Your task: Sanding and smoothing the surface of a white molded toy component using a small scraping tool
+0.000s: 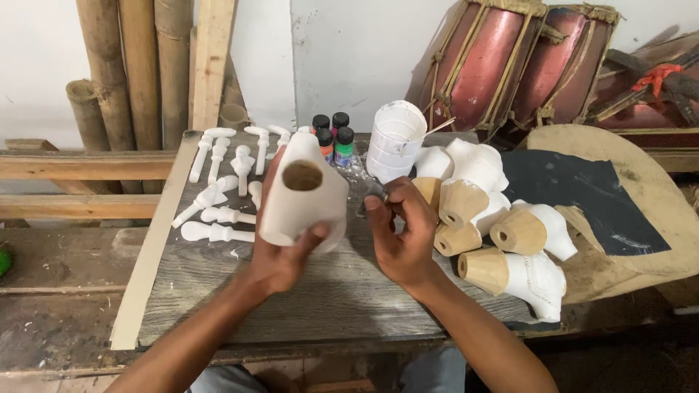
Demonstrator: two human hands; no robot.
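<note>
**White carved piece held up over the counter**

Nearest the camera, two bare forearms reach over the front edge of the grey weathered wooden counter. The left hand holds a white-painted hollow wooden carving off the counter, its fingers wrapped around the piece from beneath with the thumb pressed on the lower front. The carving is smooth and matt white, wider at the base and narrowing upward, with a round bare-wood hole facing the camera. Just beside it, the right hand has its fingers pinched narrow on a small dark object, too small to identify.

Bare counter lies beneath and in front of both hands. To the right, a pile of similar carved pieces, white with raw tan wooden ends, sits near the right hand. To the left lie small white turned wooden pegs, near a pale wooden strip along the counter's left edge.

Farther back stand small paint bottles with black caps and a white plastic cup. Behind are bamboo poles and red drums laced with cord.
</note>
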